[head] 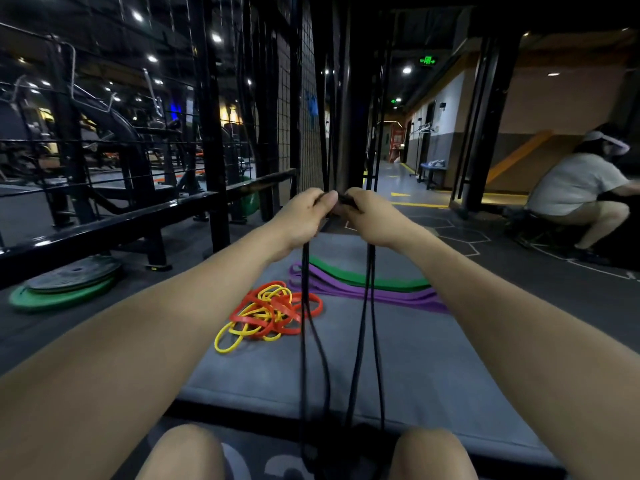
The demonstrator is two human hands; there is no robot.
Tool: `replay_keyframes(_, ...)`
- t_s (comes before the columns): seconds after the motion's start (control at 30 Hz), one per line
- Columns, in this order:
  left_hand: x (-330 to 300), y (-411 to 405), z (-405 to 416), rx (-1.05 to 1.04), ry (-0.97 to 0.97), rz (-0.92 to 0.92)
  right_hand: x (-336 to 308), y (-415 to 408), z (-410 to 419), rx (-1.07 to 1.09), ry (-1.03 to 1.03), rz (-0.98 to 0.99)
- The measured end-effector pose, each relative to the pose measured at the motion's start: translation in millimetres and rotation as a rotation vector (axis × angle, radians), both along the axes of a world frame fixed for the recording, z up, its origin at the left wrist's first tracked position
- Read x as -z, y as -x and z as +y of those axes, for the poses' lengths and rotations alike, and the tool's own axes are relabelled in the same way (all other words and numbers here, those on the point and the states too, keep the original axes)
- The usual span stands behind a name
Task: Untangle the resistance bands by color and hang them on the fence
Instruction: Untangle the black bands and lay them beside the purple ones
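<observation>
Both my hands are raised in front of me, gripping black resistance bands point(363, 327) that hang down in loops between my arms toward my knees. My left hand point(304, 216) and my right hand point(370, 216) hold the top of the black bands close together, almost touching. On the grey mat point(433, 375) below lies a tangle of red bands point(277, 306) and yellow bands point(242, 330). Behind it lie flat purple bands point(398, 296) and a green band point(374, 280). The black wire fence point(304, 116) rises straight ahead, past my hands.
Weight plates point(65, 282), a green one at the bottom, are stacked on the floor at left beside a black rack frame point(114, 223). A person point(575, 192) crouches at the right. A corridor runs ahead right of the fence.
</observation>
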State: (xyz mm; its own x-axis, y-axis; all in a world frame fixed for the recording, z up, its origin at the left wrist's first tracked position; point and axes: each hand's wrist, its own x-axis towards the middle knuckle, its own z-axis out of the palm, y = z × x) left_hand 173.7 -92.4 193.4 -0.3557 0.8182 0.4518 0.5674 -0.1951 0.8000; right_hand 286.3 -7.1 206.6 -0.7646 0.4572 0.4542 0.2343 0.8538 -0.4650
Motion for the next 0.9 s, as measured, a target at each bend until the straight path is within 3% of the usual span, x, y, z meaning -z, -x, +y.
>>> replay_keyframes(0.23,-11.2,5.3,-6.3,-0.028,-0.098,-0.251,-0.2,-0.2,-10.4,-0.204,0.454,0.118)
replay_keyframes(0.43,-16.7,14.7,-16.2,-0.054,-0.179,-0.382,-4.1,-3.3,-11.0,-0.222,0.582,0.140)
replay_keyframes(0.57,-14.7,17.5,-20.1,-0.043,-0.183,-0.442,-9.9,-1.8,-11.1,-0.183,0.527,0.115)
replay_keyframes(0.77,-12.1,31.5,-40.4,0.063,0.101,-0.392,-21.1,-4.3,-9.2,-0.138,0.432,0.185)
replay_keyframes(0.9,-15.6,28.1,-43.0,0.099,0.082,-0.427,-25.3,-3.5,-10.8,-0.143,0.365,0.164)
